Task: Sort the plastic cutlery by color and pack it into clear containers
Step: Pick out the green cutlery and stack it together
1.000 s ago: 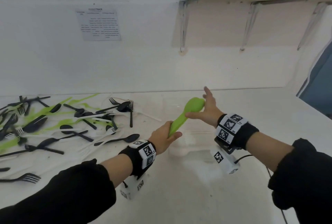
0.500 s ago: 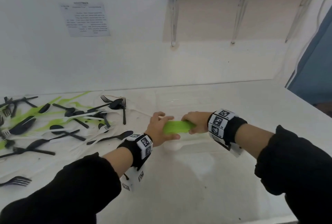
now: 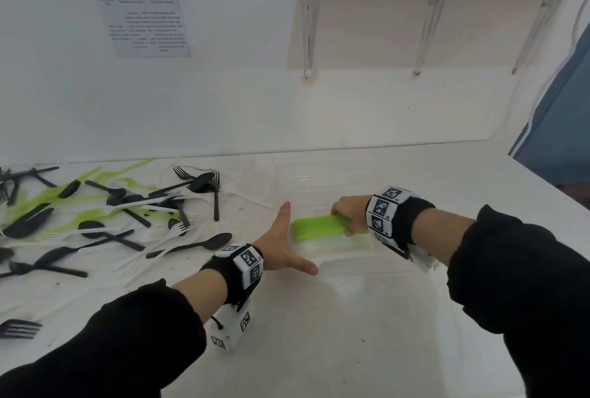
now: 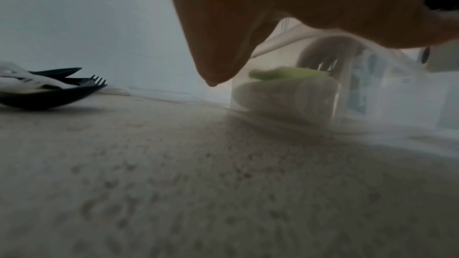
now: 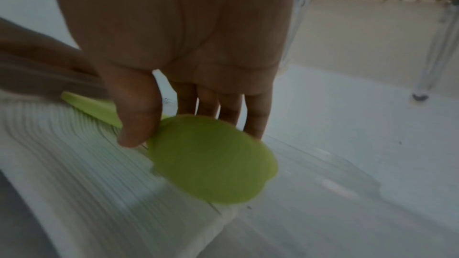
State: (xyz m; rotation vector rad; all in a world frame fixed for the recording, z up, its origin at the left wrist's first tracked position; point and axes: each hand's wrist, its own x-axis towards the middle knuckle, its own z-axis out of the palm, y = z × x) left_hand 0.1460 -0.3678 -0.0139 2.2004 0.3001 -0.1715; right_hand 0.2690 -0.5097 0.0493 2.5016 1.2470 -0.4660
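Over the clear container (image 3: 344,247) mid-table, right hand (image 3: 349,214) grips stacked green spoons (image 3: 319,227) (lowering them in, apparently); left hand (image 3: 281,247) hovers alongside, fingers spread, holding nothing.

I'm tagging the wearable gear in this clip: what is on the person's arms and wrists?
Both arms wear black long sleeves, pushed up the forearm. Each wrist carries a black band fitted with white blocks printed with black square fiducial markers. A white camera box, also marker-printed, hangs under each wrist. The left hand and right hand are bare.
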